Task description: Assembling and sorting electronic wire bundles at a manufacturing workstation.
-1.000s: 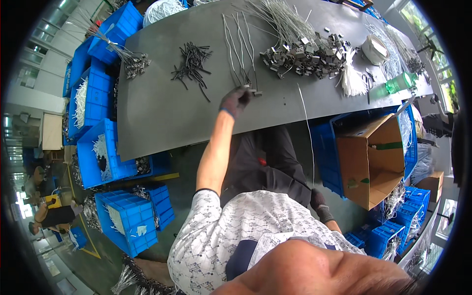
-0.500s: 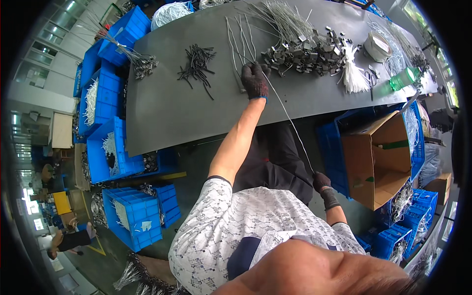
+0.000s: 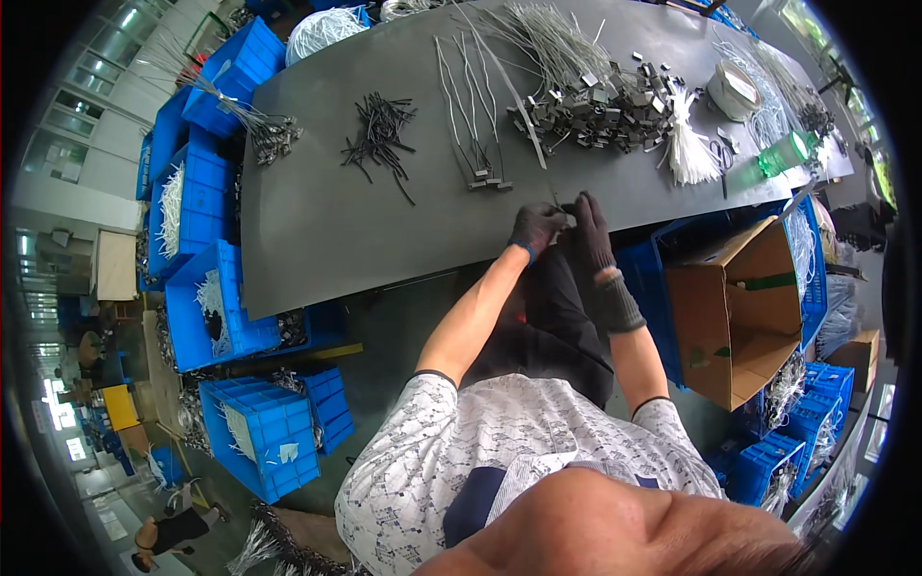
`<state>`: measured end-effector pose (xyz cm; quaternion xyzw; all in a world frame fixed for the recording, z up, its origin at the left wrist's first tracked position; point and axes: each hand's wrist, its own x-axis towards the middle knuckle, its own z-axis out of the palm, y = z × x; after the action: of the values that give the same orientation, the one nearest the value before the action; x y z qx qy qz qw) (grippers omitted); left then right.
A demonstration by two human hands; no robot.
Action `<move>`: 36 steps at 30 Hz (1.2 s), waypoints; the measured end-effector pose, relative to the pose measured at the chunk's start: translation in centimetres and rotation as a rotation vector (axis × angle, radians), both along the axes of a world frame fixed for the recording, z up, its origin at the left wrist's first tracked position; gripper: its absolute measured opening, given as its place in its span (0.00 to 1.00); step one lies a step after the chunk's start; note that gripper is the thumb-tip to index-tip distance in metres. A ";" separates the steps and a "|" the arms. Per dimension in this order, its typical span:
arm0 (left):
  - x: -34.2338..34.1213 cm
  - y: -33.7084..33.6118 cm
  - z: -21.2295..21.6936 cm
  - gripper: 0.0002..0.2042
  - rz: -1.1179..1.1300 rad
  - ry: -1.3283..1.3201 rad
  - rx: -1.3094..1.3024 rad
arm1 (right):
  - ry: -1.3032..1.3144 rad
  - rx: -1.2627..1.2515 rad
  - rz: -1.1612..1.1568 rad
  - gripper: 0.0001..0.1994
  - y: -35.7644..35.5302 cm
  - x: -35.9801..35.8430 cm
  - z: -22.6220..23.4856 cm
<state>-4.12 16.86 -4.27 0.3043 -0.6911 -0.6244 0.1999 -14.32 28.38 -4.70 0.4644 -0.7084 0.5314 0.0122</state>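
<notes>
Both my hands wear dark knit gloves and meet over the table's front edge. My left hand (image 3: 538, 228) is closed, fingers pinched. My right hand (image 3: 591, 230) is right beside it, its fingers bent toward the same spot. A long pale wire (image 3: 509, 86) runs from the far side of the table down toward them. Its near end seems to be between my fingers, which hide it. To the left lie a few pale wires (image 3: 469, 91) whose dark near ends carry small metal clips (image 3: 490, 180).
On the grey table (image 3: 317, 230) are black sleeves (image 3: 382, 139), a heap of metal clips (image 3: 615, 110), white ties (image 3: 691, 144), scissors (image 3: 722, 158), a green bottle (image 3: 788, 154) and a white tub (image 3: 735, 91). Blue crates (image 3: 216, 298) stand left; a cardboard box (image 3: 715, 317) stands right.
My left hand has left the laid wires and come nearer. My right hand has risen from beside my leg to meet it. The long wire now stretches across the table. Clips at the laid wires' ends show.
</notes>
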 end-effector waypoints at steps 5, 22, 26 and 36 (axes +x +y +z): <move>0.5 -10.2 -2.2 0.10 -0.012 -0.103 0.106 | -1.230 0.028 0.198 0.25 -7.9 1.9 3.9; 10.9 -22.6 -3.6 0.15 0.362 -0.998 -0.440 | -0.345 0.397 0.181 0.18 -13.0 -18.2 -15.0; 17.4 -24.1 -9.6 0.13 0.427 -1.068 -0.495 | -1.019 0.796 0.123 0.13 -12.5 -8.3 -5.2; 15.2 -17.7 -9.6 0.03 0.640 0.275 1.028 | -0.044 1.016 -0.101 0.11 21.0 0.6 -11.0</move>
<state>11.08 -0.83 -13.89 0.4706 -0.1444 -0.8199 0.2923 -13.71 49.43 -15.72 0.3656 -0.8990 0.1282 -0.2043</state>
